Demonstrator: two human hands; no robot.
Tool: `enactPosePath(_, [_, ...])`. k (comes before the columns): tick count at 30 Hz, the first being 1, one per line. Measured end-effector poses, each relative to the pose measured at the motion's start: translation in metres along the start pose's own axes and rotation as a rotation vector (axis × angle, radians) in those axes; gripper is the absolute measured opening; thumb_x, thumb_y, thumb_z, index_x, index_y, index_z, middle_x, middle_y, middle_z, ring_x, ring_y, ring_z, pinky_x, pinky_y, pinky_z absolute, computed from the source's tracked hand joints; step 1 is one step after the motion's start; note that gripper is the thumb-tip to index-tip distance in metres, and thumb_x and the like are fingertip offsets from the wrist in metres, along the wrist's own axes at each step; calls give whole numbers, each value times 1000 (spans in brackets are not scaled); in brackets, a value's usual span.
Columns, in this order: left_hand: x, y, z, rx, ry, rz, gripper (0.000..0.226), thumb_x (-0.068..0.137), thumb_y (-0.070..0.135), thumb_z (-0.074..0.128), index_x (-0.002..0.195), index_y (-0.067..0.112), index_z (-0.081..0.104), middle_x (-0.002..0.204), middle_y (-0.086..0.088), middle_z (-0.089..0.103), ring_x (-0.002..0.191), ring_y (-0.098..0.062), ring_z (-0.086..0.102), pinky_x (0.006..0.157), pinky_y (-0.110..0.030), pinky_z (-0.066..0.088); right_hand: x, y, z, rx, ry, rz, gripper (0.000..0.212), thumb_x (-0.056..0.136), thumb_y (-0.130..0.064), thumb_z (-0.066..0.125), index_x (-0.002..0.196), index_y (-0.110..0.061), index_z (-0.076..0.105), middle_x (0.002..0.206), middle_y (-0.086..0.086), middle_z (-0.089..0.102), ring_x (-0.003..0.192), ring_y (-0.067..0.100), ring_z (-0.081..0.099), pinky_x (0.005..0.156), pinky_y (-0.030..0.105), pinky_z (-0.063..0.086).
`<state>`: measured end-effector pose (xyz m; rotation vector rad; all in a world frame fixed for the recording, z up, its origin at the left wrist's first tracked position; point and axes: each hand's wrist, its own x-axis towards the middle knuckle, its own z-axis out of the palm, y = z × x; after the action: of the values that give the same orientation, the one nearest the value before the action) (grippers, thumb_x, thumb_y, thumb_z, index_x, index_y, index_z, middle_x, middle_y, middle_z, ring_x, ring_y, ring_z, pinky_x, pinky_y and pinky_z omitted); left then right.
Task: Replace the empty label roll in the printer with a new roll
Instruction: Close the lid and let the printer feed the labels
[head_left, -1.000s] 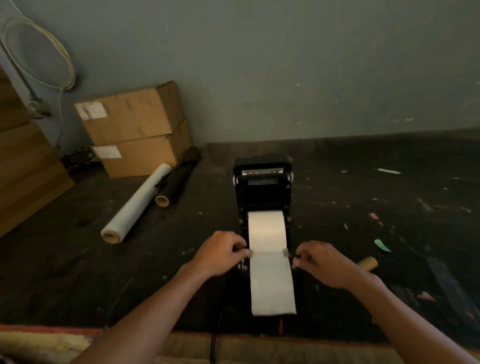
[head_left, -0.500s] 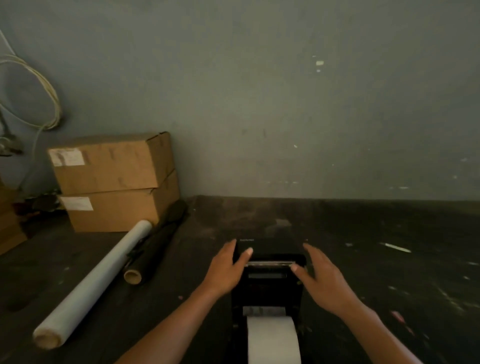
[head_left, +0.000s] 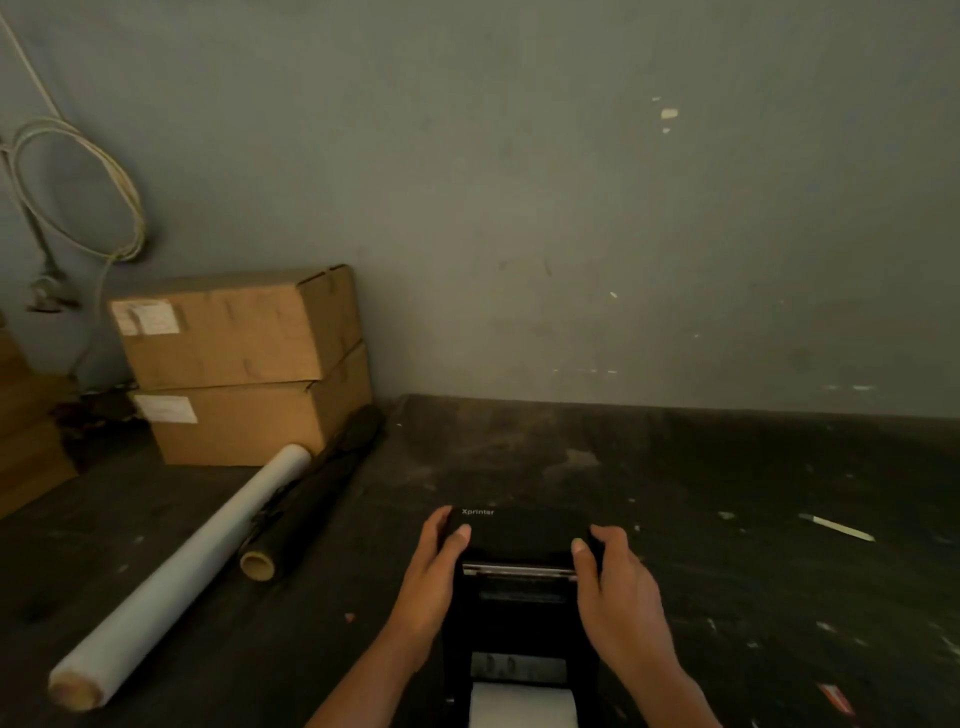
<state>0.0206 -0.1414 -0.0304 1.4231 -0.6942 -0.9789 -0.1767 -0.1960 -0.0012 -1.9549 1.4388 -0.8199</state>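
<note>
A black label printer (head_left: 519, 618) stands on the dark floor in front of me, its lid (head_left: 524, 532) raised and marked "Xprinter". My left hand (head_left: 434, 577) grips the lid's left corner, thumb on its front face. My right hand (head_left: 615, 587) holds the lid's right corner the same way. A white label roll (head_left: 522, 706) sits in the open bay at the bottom edge of the view, partly cut off. The printer's base is out of frame.
Two stacked cardboard boxes (head_left: 244, 364) stand against the wall at the left. A white film roll (head_left: 176, 577) and a black roll (head_left: 311, 499) lie beside them. A coiled cable (head_left: 78, 192) hangs on the wall. Paper scraps (head_left: 836, 527) dot the floor at the right.
Both hands left the label strip at the front and went up to the raised lid, closing on its two corners. The camera tilted upward, so the label strip dropped out of view.
</note>
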Motion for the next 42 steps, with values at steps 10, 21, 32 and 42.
enactPosePath(10, [-31,10,0,-81,11,45,36,90,25,62,121,40,55,111,17,57,84,3,67,62,-17,52,-21,-8,-19,91,-101,-30,16,97,-27,43,108,-39,43,112,-7,42,92,5,47,103,49,39])
enactPosePath(21, [-86,-6,-31,-36,-221,160,45,81,13,72,116,37,55,121,9,63,100,2,64,79,-19,53,-98,-20,-17,-81,77,22,14,96,-20,42,89,-31,45,94,-7,41,79,7,52,94,48,47])
enactPosePath(32, [-176,-87,-53,562,-282,407,76,83,41,68,145,41,24,151,23,11,137,6,11,107,-9,16,-208,24,8,227,189,295,33,83,2,61,90,-26,46,99,3,57,88,18,60,80,42,56])
enactPosePath(42, [-197,-125,-48,676,-245,349,76,83,71,42,145,46,6,147,32,-11,135,7,4,108,-24,16,-238,49,18,182,65,328,52,89,-14,59,136,-15,39,137,12,49,124,27,49,99,43,44])
